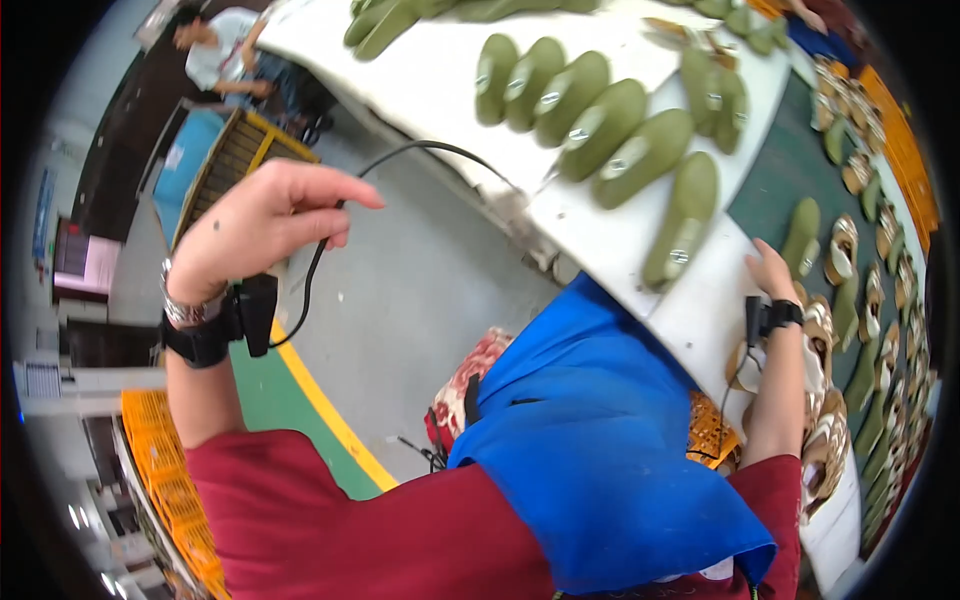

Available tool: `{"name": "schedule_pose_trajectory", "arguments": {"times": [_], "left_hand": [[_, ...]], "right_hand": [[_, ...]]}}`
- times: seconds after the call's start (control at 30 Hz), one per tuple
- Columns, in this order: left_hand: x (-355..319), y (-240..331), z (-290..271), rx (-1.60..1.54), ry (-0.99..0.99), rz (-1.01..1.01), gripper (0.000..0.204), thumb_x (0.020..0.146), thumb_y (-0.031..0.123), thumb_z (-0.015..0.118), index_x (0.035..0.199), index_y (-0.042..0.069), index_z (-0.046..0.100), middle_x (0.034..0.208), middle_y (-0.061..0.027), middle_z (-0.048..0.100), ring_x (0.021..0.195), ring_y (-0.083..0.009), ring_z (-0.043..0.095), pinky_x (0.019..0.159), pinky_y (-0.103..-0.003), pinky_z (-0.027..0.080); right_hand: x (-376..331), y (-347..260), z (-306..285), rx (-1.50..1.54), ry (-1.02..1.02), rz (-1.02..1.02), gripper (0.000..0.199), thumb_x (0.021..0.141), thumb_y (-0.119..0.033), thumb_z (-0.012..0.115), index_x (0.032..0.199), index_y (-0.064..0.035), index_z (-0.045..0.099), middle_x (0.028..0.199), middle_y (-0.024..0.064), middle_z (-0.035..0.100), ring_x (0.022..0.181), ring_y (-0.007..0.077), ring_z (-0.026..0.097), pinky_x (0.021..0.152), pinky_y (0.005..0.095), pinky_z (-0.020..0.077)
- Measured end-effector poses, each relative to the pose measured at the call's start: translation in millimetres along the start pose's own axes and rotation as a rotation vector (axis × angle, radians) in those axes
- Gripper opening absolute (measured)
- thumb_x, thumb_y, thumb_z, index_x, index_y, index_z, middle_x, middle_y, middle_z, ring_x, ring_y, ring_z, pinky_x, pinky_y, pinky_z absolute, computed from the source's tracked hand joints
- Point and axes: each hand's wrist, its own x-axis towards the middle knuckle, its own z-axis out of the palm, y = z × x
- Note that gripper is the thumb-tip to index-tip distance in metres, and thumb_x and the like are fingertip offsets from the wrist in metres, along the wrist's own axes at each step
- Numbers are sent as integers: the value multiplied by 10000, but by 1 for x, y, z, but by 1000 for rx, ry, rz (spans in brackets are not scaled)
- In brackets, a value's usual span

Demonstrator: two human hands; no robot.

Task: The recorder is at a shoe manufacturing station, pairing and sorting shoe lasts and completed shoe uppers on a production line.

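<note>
My left hand [262,222] is raised over the floor at the left, its fingers bent around a thin black cable [420,143]. That cable loops from the band at my wrist toward the table edge. At the right, my right hand [770,270] rests by the border of the white table top and the dark green surface, holding nothing I can see; its fingers are partly foreshortened. Just beyond it lies an olive green insole [801,237]. On the white table [690,345], a row of olive insoles [603,116] with pale labels fans out, the closest one [684,220] nearest the edge.
Beige woven shoes [842,248] and more insoles line the green surface [775,185] at the right. A blue apron [590,420] covers my lap. Orange crates [165,450] stand at lower left. Another person [225,60] sits at upper left, near a blue bin [190,150].
</note>
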Motion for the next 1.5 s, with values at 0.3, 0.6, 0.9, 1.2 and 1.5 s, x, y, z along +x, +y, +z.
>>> {"name": "schedule_pose_trajectory", "arguments": {"times": [0.3,0.6,0.9,1.2,1.5], "left_hand": [[111,267,44,657,-227,1031,327,850,101,594,1172,44,574,1215,-104,551,1100,-146,505,944,-281,382],[184,374,142,-212,-355,972,299,930,180,504,1174,13,548,1048,-89,629,986,-146,606,929,-269,455],[207,362,186,-609,-240,1180,261,894,120,534,1118,-10,568,950,-99,646,910,-159,619,875,-274,478],[214,312,172,-402,61,1359,195,876,60,525,1049,-4,588,808,-49,653,804,-82,604,707,-201,448],[214,183,203,-141,-235,980,220,845,76,568,1033,-35,591,866,-70,648,839,-136,612,759,-264,476]], "right_hand": [[-98,-61,-62,579,307,-272,379,805,-254,596,1124,-51,584,1050,210,612,980,372,573,867,412,454],[-163,-81,-122,1086,307,-469,487,855,-218,594,1294,-66,450,1217,136,548,1024,235,570,858,346,462],[-155,-151,-132,1949,114,-584,399,919,-294,540,1187,0,499,1084,68,568,984,141,551,881,316,454],[-140,-193,-105,1990,-40,-471,412,949,-367,462,1122,1,524,998,46,595,875,113,574,826,282,471],[-219,-99,-104,642,547,-174,333,797,-180,629,1093,-32,587,1032,143,608,820,287,626,713,359,512]]}}
